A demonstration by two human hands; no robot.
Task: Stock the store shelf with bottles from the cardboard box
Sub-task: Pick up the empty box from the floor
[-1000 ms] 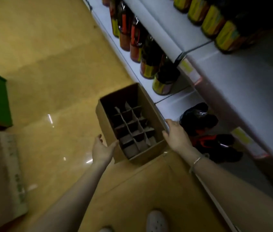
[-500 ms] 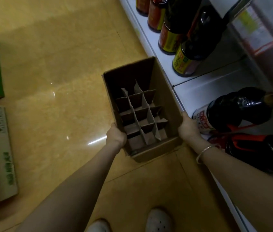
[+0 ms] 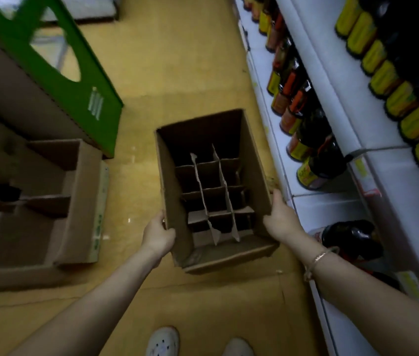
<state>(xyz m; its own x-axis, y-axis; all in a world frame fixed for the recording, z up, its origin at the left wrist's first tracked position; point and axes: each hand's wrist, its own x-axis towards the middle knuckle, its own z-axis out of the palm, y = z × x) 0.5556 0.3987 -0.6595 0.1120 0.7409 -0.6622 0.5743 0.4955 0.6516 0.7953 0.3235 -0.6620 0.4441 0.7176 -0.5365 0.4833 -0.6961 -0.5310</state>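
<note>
The left hand's [image 3: 157, 236] fingers are hidden behind the brown cardboard box's [image 3: 175, 201] wall. Labels on the dark shelf bottles [image 3: 313, 160] blur unreadably. The right edge cuts off the white store shelf [image 3: 393, 201].

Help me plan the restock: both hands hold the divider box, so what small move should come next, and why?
Probably set the cardboard box aside, perhaps by the open boxes on the left. Its divider cells look empty, and the left hand and right hand grip its sides, so no bottles seem left to shelve.
</note>
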